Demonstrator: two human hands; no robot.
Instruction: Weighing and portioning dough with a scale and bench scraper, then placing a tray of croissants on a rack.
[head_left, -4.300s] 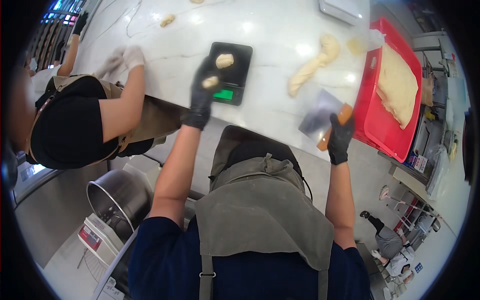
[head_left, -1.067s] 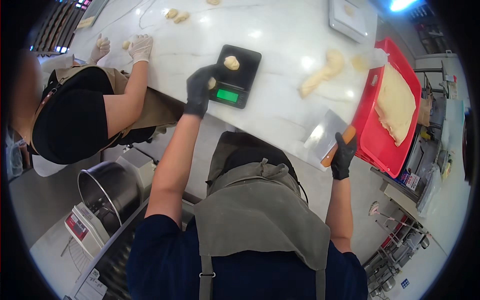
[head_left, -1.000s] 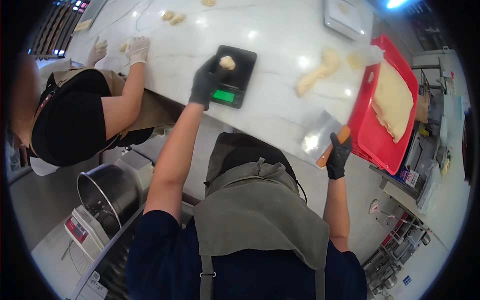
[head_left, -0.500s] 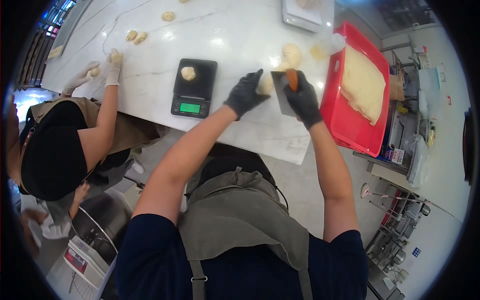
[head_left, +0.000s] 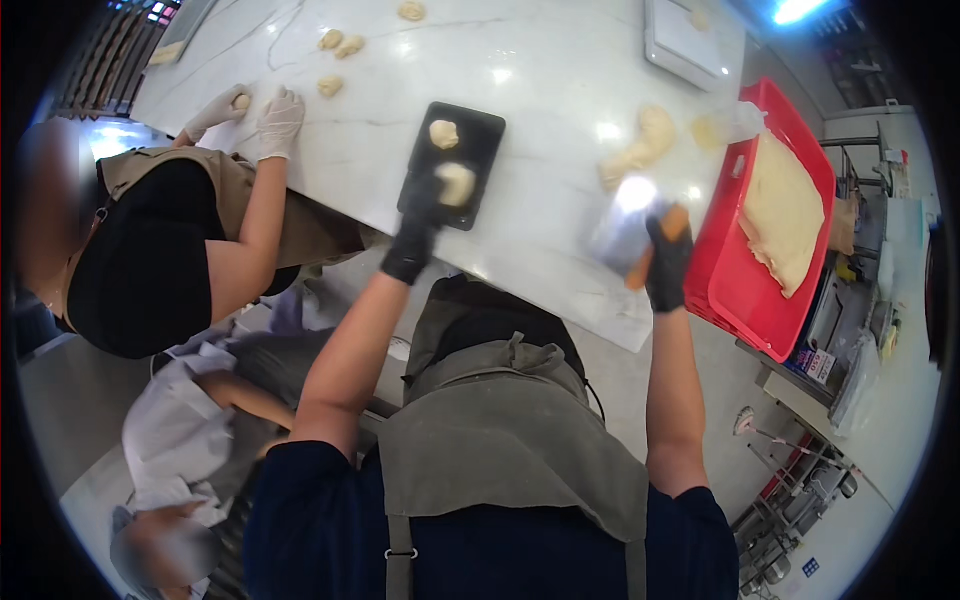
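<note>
A white marble worktop (head_left: 560,130) fills the far half of the scene. At its right edge one red rectangular plastic tray (head_left: 745,300) is seen, with one flat sheet of pale dough (head_left: 785,215) lying in it. One black flat digital scale (head_left: 478,150) sits near the middle of the worktop's near side, and one small dough ball (head_left: 443,133) rests on its far part. One long lump of pale dough (head_left: 640,145) lies to the right of the scale, well apart from it. Four small dough pieces (head_left: 340,45) are counted at the far left, with a co-worker's two white-gloved hands (head_left: 280,115) nearby. The black-gloved left hand (head_left: 420,225) is closed on one second dough piece (head_left: 457,183) over the scale's near end. The black-gloved right hand (head_left: 668,265) is wrapped around the orange handle of one metal bench scraper (head_left: 625,230), held just left of the tray.
</note>
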